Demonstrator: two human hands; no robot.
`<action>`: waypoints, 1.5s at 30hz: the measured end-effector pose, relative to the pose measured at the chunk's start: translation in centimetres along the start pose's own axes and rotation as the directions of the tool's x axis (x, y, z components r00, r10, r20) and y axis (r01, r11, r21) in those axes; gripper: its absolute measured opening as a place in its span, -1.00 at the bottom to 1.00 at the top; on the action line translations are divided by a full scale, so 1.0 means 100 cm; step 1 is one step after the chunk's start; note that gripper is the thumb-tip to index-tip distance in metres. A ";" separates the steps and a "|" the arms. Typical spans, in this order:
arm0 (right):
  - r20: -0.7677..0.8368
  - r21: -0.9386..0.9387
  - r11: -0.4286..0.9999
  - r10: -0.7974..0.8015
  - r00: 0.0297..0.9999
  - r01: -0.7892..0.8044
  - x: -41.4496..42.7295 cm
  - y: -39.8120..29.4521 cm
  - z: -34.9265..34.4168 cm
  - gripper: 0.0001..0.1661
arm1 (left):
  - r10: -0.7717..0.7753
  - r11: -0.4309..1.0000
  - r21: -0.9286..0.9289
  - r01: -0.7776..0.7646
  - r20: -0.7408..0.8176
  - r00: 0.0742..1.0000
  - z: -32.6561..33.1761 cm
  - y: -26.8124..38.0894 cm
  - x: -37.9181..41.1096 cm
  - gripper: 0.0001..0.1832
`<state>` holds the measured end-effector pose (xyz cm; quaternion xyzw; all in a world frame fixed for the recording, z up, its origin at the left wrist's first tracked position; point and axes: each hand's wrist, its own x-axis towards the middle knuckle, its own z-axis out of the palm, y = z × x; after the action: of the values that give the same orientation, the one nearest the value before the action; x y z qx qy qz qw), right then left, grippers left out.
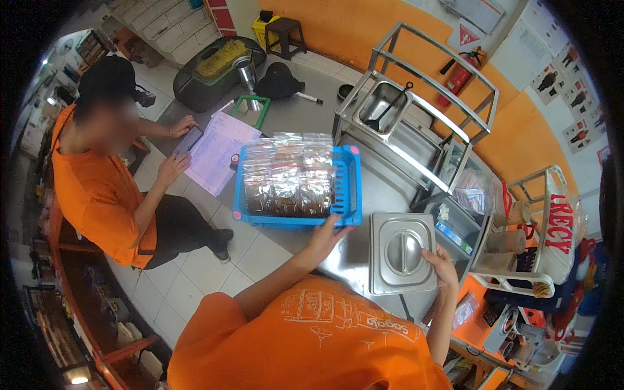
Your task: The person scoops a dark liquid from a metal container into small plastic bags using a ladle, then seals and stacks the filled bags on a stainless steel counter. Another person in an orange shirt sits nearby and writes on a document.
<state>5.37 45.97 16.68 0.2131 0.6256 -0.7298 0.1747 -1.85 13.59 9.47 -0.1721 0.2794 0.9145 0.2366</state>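
My left hand (326, 239) grips the near right corner of a blue plastic basket (355, 185) over the steel table. Rows of clear zip bags with brown contents (287, 195) fill most of the basket. In my right hand (442, 265) is the right edge of a rectangular stainless steel pan lid (403, 253) with a recessed handle, just right of the basket. What lies under the lid cannot be seen.
A co-worker (102, 195) stands at the left, hands by a phone and printed papers (219, 151). A steel rack (404, 141) with a pan and black ladle (390, 107) stands beyond the lid. A black hat (279, 80) and green frame (265, 113) lie at the back.
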 end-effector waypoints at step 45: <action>-0.125 -0.970 0.224 -0.119 0.985 -0.096 0.029 0.043 -0.104 -0.59 | 0.207 0.407 0.913 -0.003 -0.089 0.974 -0.060 -0.019 0.007 -0.42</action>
<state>6.09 55.57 10.19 0.1152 0.9576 -0.1607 0.2094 -0.33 11.62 3.61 -0.0839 0.7606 0.6098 0.2063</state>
